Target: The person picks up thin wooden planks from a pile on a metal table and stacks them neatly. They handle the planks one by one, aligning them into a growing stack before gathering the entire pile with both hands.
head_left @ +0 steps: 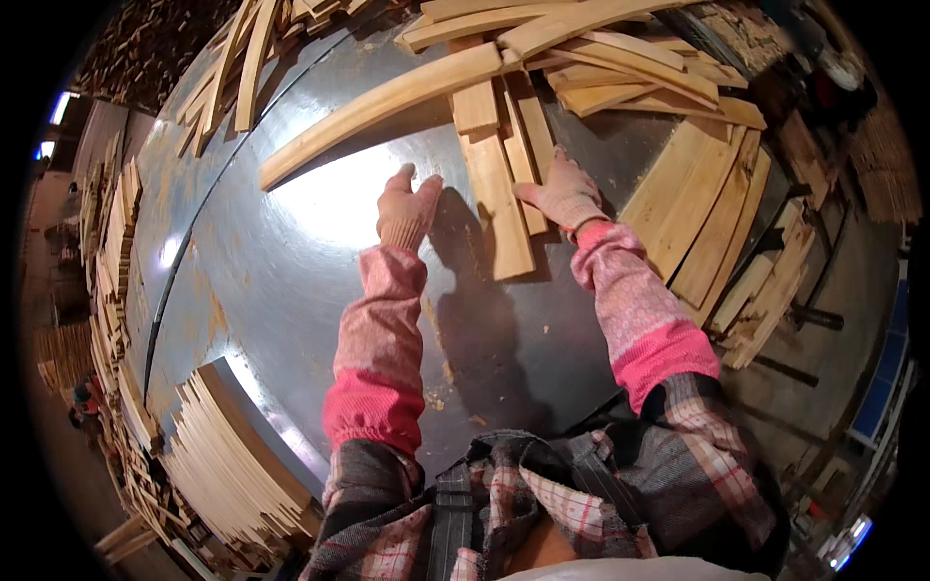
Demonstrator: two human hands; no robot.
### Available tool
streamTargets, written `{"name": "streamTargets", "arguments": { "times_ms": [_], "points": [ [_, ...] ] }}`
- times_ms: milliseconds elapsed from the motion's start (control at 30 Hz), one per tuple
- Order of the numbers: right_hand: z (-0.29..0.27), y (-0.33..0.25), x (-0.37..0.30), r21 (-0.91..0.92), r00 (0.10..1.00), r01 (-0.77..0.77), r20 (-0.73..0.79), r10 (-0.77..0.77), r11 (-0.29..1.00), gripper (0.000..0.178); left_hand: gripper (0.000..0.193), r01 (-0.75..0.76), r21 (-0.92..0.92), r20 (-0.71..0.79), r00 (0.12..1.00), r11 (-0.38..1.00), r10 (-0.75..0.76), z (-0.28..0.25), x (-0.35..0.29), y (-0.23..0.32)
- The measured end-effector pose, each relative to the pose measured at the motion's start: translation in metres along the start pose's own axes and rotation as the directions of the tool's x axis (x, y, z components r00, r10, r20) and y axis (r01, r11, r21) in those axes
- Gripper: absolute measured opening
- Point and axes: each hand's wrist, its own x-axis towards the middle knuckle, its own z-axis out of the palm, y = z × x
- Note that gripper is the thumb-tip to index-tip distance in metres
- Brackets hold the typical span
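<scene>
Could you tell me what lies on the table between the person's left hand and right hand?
In the head view, a short flat wooden board lies lengthwise between the left hand and right hand, resting on the grey metal table.

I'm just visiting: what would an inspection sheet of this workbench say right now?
Surface: grey metal table, shiny, with rusty patches and a few wood crumbs.
Job's things: short wooden slats lying between the hands; right hand rests on their right edge; left hand lies flat on the table just beside them.
Clutter: long plank lying aslant; loose heap of slats at the far edge; flat boards at right.
Fingers: both hands gloved, fingers spread open, gripping nothing.
Cables: nothing seen.
Surroundings: neat stack of thin strips at lower left; more wood piled along the left side.
</scene>
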Motion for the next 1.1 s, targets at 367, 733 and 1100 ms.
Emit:
{"name": "streamTargets", "arguments": {
  "times_ms": [367,733,1100],
  "points": [
    [0.026,0.028,0.048,-0.17,0.988,0.132,-0.06,-0.144,0.976,0.109,0.08,-0.177,0.92,0.215,0.974,0.35,-0.073,-0.047,0.171,0.023],
    [0.033,0.027,0.056,-0.123,0.975,0.188,-0.094,-0.2,0.974,0.108,0.066,-0.004,-0.466,0.141,0.987,0.885,0.079,-0.03,0.187,0.064],
    [0.044,0.005,0.051,0.28,0.962,0.179,-0.251,-0.108,0.943,0.099,0.078,0.026,-0.147,0.399,0.916,0.989,0.036,0.014,0.044,0.071]
  ]
}}
